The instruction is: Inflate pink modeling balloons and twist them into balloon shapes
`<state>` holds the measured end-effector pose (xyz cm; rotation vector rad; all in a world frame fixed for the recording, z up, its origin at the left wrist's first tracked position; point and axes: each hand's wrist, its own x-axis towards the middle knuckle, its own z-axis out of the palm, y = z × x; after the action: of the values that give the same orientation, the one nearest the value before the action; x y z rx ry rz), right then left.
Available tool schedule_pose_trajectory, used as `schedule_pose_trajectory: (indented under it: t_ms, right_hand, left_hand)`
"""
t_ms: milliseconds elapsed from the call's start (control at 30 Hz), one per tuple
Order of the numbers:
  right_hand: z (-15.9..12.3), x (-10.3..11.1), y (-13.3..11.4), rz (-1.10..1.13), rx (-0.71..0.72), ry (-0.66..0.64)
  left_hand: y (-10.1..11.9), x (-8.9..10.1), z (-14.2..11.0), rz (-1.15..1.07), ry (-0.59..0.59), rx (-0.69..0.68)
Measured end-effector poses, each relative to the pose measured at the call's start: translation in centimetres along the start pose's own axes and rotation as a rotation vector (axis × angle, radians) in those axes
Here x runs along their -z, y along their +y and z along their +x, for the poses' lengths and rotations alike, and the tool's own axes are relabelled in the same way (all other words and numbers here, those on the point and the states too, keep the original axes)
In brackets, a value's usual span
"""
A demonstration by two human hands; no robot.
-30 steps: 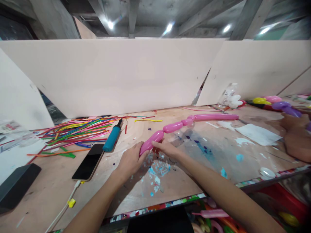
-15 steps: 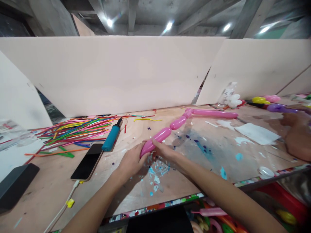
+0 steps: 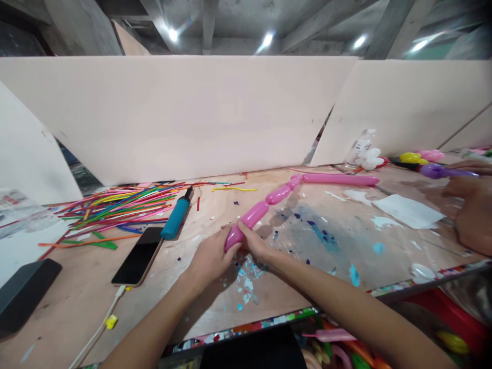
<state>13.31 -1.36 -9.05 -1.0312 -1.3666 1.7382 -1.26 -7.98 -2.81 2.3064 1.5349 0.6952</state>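
A long pink modelling balloon [image 3: 279, 195] stretches from my hands toward the back right, twisted into several segments with a long straight length at its far end. My left hand [image 3: 212, 253] is closed round the near end from the left. From the right, my right hand [image 3: 251, 242] grips the same near segment, fingers wrapped over it. Some fingertips are hidden behind the balloon. Below my hands, blue paint flakes [image 3: 248, 282] mark the wooden table [image 3: 215, 318].
To the left lie a teal hand pump [image 3: 177, 218], a phone [image 3: 138, 256] on a cable, a dark box [image 3: 28, 294] and many uninflated balloons [image 3: 126, 205]. At right are a white paper [image 3: 409, 211], a bottle [image 3: 361, 148] and another person's hand [image 3: 471, 205] by a purple balloon [image 3: 438, 170].
My hands have shifted slightly to the right along with the balloon's near end. The nearer segments now lie at a slightly different angle, and the far end has slid a little right.
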Motion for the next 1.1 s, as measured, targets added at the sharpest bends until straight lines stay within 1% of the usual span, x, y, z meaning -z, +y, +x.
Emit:
schedule_pose_trajectory:
  t_ms: [167, 333, 400, 467, 567, 633, 700, 767, 833, 933, 1000, 1100]
  right_hand:
    - [0.5, 0.1, 0.6, -0.02, -0.014, 0.124]
    - [0.2, 0.0, 0.5, -0.026, -0.006, 0.119]
    - [0.0, -0.2, 0.2, -0.04, 0.014, 0.143]
    - [-0.3, -0.4, -0.2, -0.095, 0.026, 0.192]
    - [-0.9, -0.5, -1.0, -0.24, 0.061, 0.267]
    - [-1.0, -0.5, -1.3, -0.293, 0.098, 0.28]
    - [-1.0, -0.4, -1.4, -0.267, 0.106, 0.226]
    - [-0.9, -0.3, -1.6, -0.205, 0.083, 0.14]
    - [-0.9, -0.1, -1.9, -0.134, 0.035, 0.053]
    - [-1.2, 0.3, -2.8, -0.038, -0.078, -0.066]
    - [-1.6, 0.5, -3.3, -0.003, -0.115, -0.11]
    - [-1.6, 0.8, -3.5, 0.018, -0.12, -0.125]
  left_hand:
    - [0.2, 0.0, -0.1, -0.004, -0.013, -0.004]
    - [0.2, 0.0, 0.0, 0.011, -0.029, 0.025]
    - [0.2, 0.0, 0.0, 0.009, -0.036, 0.018]
    - [0.4, -0.1, 0.0, 0.004, -0.048, 0.004]
    - [0.6, -0.2, 0.0, 0.001, -0.056, 0.002]
    - [0.5, -0.3, 0.0, 0.011, -0.052, 0.017]
    - [0.2, -0.4, 0.0, 0.019, -0.044, 0.029]
    - [-0.2, -0.4, 0.1, 0.014, -0.03, 0.038]
    - [-0.6, -0.3, 0.1, 0.005, -0.006, 0.056]
    - [-0.8, 0.1, 0.2, 0.003, 0.02, 0.093]
    - [-0.7, 0.4, 0.2, 0.0, 0.023, 0.098]
    - [-0.6, 0.5, 0.2, -0.023, 0.016, 0.077]
